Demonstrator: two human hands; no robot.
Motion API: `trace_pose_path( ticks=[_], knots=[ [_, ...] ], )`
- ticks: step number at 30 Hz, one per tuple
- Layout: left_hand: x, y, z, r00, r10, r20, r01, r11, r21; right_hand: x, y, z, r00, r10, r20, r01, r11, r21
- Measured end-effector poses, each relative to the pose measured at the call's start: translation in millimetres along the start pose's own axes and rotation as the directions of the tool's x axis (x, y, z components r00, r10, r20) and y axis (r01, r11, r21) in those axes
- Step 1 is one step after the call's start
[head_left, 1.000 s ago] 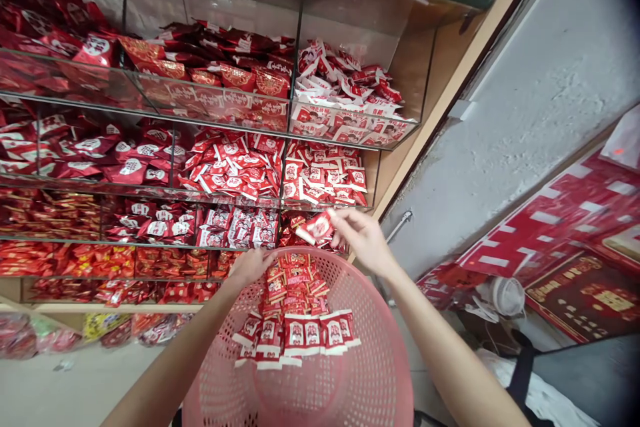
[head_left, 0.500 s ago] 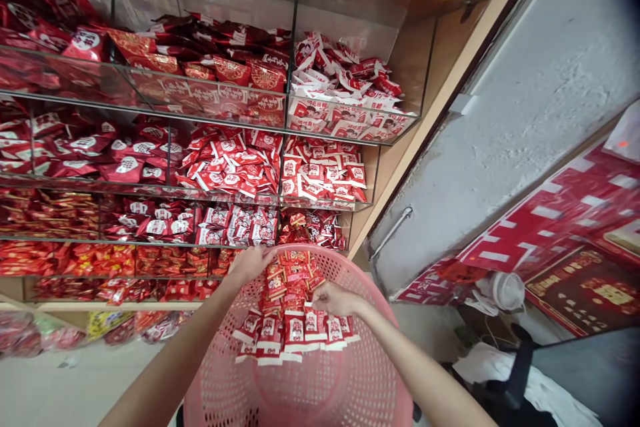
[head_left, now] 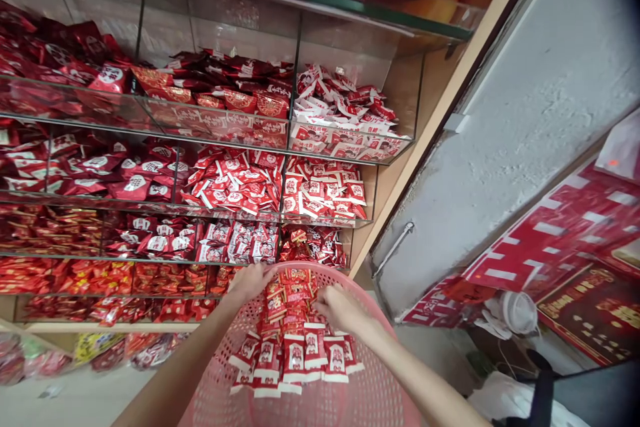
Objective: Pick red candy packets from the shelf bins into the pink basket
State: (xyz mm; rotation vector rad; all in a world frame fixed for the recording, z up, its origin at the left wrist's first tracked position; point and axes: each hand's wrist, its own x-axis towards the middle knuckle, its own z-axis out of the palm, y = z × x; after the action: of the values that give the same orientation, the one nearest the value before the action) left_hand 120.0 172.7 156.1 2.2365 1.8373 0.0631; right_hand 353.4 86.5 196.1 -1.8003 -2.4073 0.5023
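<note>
A pink perforated basket (head_left: 370, 393) sits low in the view, with several red-and-white snack packets (head_left: 293, 340) lined up inside it. My left hand (head_left: 249, 280) grips the basket's far rim, fingers curled over the edge. Just above the packets, at the far right of the pile, my right hand (head_left: 340, 307) has its fingers bent down onto them. Whether it holds a packet is hidden by the hand.
Glass shelf bins (head_left: 325, 147) full of red packets rise in tiers behind the basket. A wooden shelf frame (head_left: 430, 127) and a grey wall (head_left: 525, 113) stand to the right. Red printed sheets (head_left: 565, 233) and a small white fan (head_left: 517, 310) lie at lower right.
One second ago my right hand held a red packet up by the shelf. It came down into the basket and now rests on the packet pile. The view tilted slightly upward.
</note>
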Motion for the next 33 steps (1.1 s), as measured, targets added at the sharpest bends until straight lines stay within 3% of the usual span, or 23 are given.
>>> trace_pose_path(
  ticks=[3, 6, 8, 10, 15, 22, 27, 33],
  knots=[
    [-1.7, 2.0, -2.4, 1.0, 0.006, -0.006, -0.005, 1.0, 0.009, 12.6, -16.2, -54.5, 0.975, -0.082, -0.208, 0.102, 0.991, 0.088],
    [-3.8, 4.5, -5.6, 1.0, -0.005, -0.004, 0.005, 1.0, 0.013, 34.3, -35.3, -107.9, 0.858, -0.079, -0.507, 0.177, 0.973, 0.146],
    [-4.8, 5.5, -7.1, 1.0, -0.015, -0.005, 0.015, 1.0, 0.016, 52.6, -45.3, -131.9, 0.78, -0.036, -0.624, 0.173, 0.972, 0.16],
    [-5.1, 5.3, -7.3, 1.0, -0.014, -0.002, 0.014, 1.0, 0.008, 71.6, -51.7, -143.9, 0.759, 0.017, -0.651, 0.131, 0.975, 0.177],
    [-2.5, 1.2, -2.9, 1.0, 0.01, -0.008, -0.01, 1.0, -0.012, 105.9, -53.8, -139.3, 0.849, 0.106, -0.517, 0.098, 0.931, 0.352],
    [0.4, -1.0, 1.6, 1.0, 0.004, -0.018, -0.005, 1.0, -0.018, 100.6, -45.4, -133.1, 0.82, 0.11, -0.562, 0.331, 0.711, 0.621],
    [0.5, -0.5, 1.4, 1.0, 0.009, -0.018, -0.009, 1.0, -0.002, 86.8, -35.4, -140.3, 0.842, 0.184, -0.508, 0.34, 0.55, 0.763],
    [0.4, -1.1, 1.3, 1.0, 0.018, -0.017, -0.018, 1.0, -0.004, 70.2, -16.0, -144.2, 0.842, 0.186, -0.507, 0.376, 0.47, 0.798]
  ],
)
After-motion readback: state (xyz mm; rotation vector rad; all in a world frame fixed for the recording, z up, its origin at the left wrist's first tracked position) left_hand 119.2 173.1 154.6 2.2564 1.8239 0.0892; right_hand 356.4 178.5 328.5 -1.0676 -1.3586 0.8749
